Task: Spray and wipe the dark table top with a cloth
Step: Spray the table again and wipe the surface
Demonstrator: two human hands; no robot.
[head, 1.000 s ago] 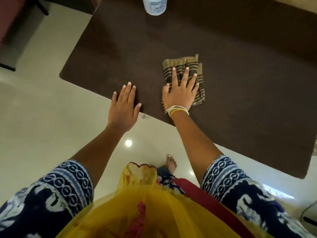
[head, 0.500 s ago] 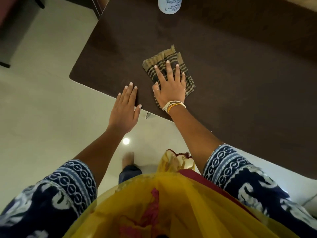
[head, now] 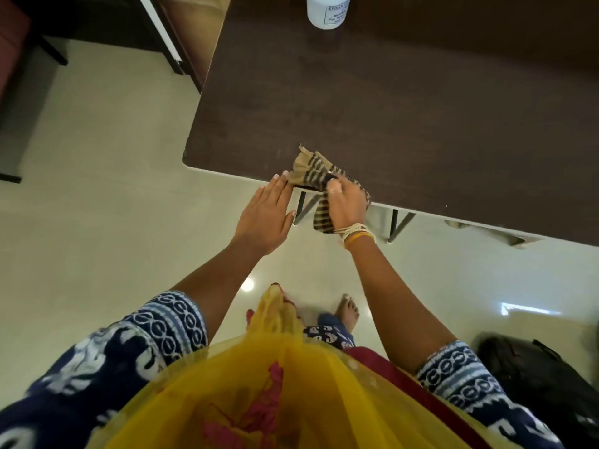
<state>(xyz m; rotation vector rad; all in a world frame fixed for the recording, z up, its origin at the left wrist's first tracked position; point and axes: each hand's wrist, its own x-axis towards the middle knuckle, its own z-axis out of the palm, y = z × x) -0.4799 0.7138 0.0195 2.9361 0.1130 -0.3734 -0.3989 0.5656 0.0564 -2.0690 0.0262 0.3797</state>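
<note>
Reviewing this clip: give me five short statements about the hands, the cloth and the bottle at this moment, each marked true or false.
1. The right hand grips the striped cloth at the near edge of the dark table top. True.
2. Part of the cloth hangs below the table edge. True.
3. The left hand holds the white bottle. False: the bottle stands alone at the far side of the table; the left hand is flat and open, its fingertips at the table edge beside the cloth.
4. The cloth lies spread flat mid-table. False: it is bunched at the edge.
5. Bangles sit on the right wrist. True.
</note>
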